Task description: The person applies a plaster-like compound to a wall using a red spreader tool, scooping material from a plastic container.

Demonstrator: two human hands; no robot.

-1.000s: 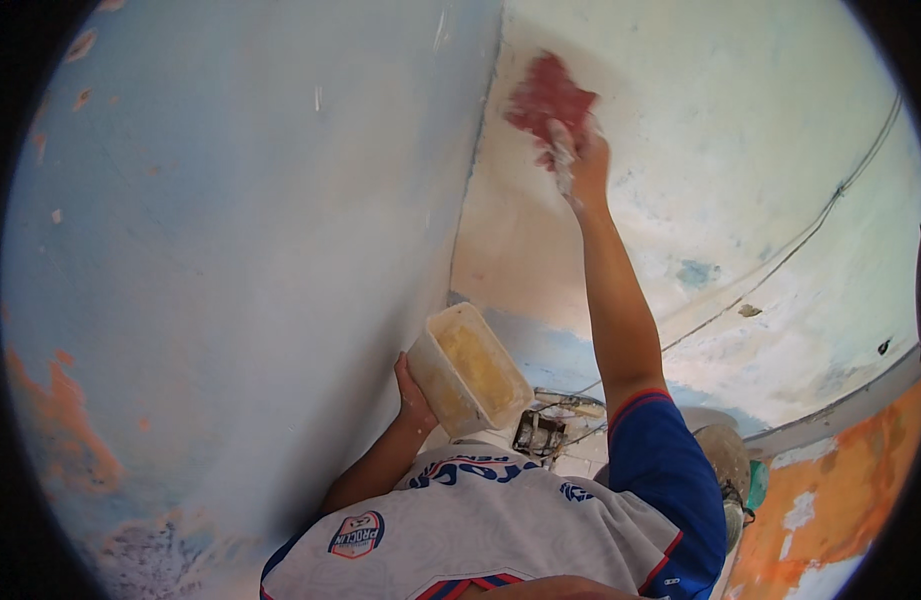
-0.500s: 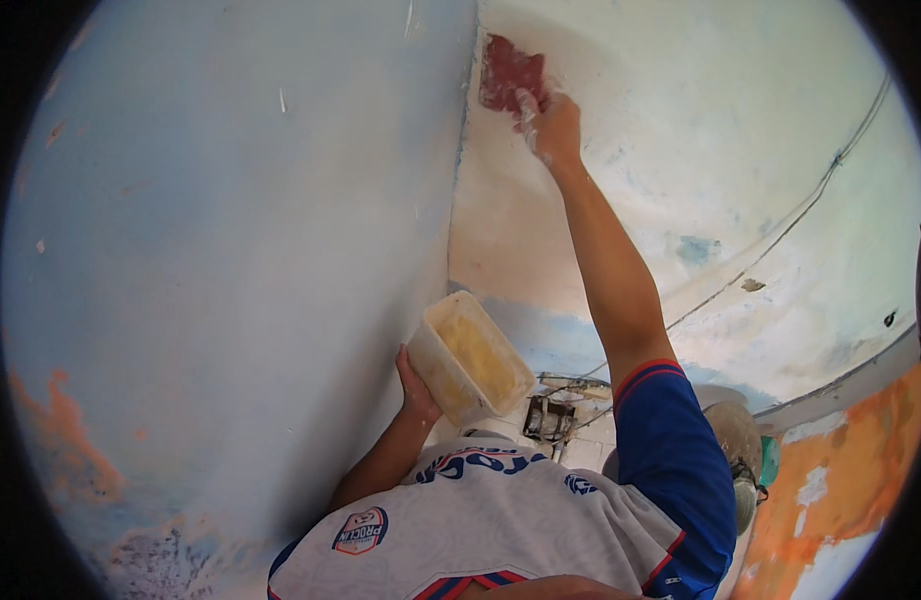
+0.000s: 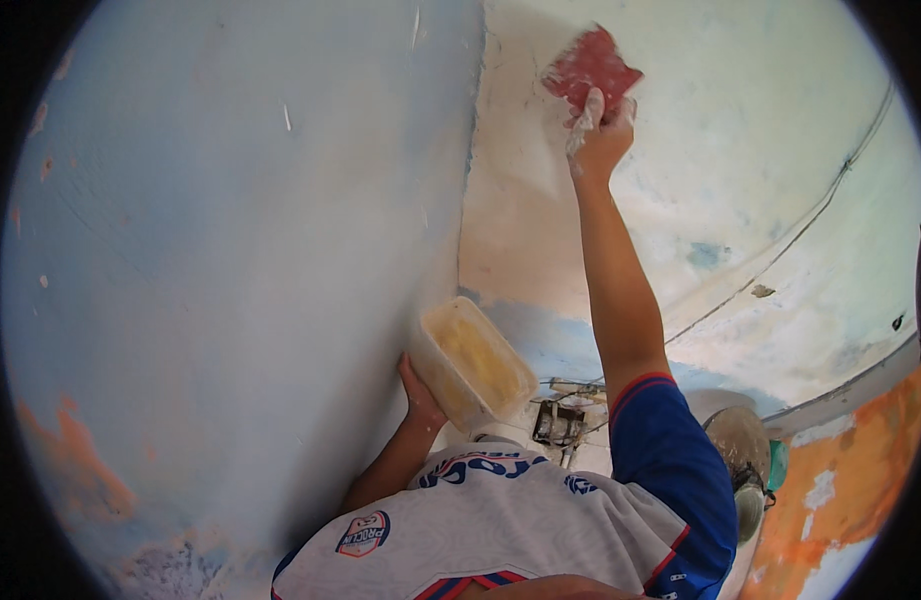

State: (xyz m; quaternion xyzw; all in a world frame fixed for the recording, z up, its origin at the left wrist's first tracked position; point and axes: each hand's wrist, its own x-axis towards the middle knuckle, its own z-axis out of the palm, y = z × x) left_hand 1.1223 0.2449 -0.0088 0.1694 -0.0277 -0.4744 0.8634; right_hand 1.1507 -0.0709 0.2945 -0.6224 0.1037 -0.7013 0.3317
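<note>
My right hand (image 3: 602, 135) reaches up at the far wall with fingers closed on a flat red spreader (image 3: 592, 70). White paste smears both the spreader and my fingers, and the spreader's outer edge is blurred. Lower down, my left hand (image 3: 420, 393) grips the side of a whitish rectangular plastic tub (image 3: 442, 372), its fingers mostly hidden behind it. The tub is tilted, and a pale yellowish layer (image 3: 477, 352) shows inside. Ahead of my right hand is the pale patchy wall (image 3: 700, 150), a little right of the corner.
A bluish-grey wall (image 3: 240, 250) stands close on my left, with orange patches low down. A thin cable (image 3: 795, 220) crosses the pale wall. Below the tub is an open electrical box (image 3: 558, 423) with wires. Orange peeling wall (image 3: 820, 490) lies at lower right.
My right hand has moved the red spreader to the right, away from the corner, and turned it. The left hand and tub stay nearly in place.
</note>
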